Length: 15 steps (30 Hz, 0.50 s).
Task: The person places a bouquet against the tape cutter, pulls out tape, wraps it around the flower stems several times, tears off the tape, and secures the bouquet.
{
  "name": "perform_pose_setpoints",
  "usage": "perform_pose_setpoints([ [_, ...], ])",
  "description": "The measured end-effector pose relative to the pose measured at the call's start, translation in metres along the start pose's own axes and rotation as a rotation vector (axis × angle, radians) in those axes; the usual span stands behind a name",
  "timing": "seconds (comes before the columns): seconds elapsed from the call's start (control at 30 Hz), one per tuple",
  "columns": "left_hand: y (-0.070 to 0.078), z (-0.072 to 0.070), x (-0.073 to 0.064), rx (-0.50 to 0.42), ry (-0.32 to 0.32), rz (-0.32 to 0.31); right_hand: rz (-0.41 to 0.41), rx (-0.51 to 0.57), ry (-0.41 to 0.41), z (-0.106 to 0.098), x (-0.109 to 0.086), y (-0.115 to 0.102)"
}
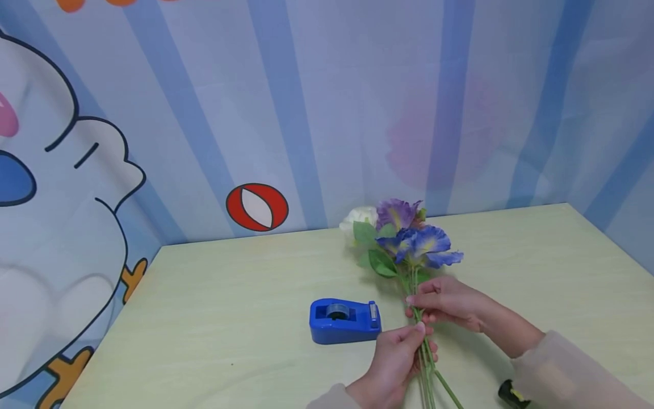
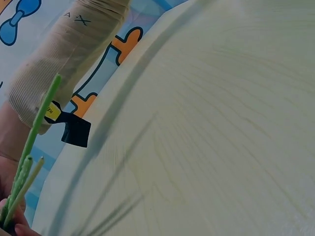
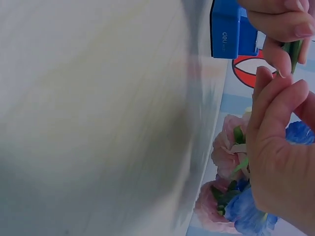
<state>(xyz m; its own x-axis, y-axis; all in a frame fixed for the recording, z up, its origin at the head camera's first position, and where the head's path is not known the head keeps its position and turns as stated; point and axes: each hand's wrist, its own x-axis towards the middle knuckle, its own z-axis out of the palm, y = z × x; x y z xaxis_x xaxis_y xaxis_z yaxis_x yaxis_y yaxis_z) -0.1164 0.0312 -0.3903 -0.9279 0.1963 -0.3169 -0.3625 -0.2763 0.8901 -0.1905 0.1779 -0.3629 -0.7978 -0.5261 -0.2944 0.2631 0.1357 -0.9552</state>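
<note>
A bouquet of flowers is held over the table in the head view, with a blue bloom (image 1: 429,244), a purple bloom (image 1: 397,213), a white bloom (image 1: 360,217) and green leaves. My left hand (image 1: 390,358) grips the gathered stems (image 1: 425,369) low down, thumb on top. Just above it, my right hand (image 1: 455,301) pinches the same stems between thumb and fingers. Pink blooms (image 3: 230,147) show in the right wrist view beyond my right hand. Bare stem ends (image 2: 42,110) stick out past the hand in the left wrist view.
A blue tape dispenser (image 1: 342,326) with a roll of clear tape stands on the pale table (image 1: 230,307), left of the stems. A small black and yellow object (image 1: 512,393) shows beside the right sleeve. Behind the table hangs a striped cartoon backdrop (image 1: 347,113).
</note>
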Motion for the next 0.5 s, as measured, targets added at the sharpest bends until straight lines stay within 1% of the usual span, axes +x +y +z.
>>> perform_pose_setpoints([
  [0.17, -0.001, 0.001, 0.001, 0.005, 0.004, 0.016, -0.041, -0.083, 0.05, 0.004, 0.002, 0.0],
  [0.37, -0.005, 0.003, 0.002, 0.031, 0.058, 0.028, -0.092, -0.171, 0.091, 0.015, 0.004, 0.002],
  [0.5, -0.005, 0.003, 0.001, 0.043, 0.076, 0.038, -0.122, -0.221, 0.109, 0.022, 0.004, 0.001],
])
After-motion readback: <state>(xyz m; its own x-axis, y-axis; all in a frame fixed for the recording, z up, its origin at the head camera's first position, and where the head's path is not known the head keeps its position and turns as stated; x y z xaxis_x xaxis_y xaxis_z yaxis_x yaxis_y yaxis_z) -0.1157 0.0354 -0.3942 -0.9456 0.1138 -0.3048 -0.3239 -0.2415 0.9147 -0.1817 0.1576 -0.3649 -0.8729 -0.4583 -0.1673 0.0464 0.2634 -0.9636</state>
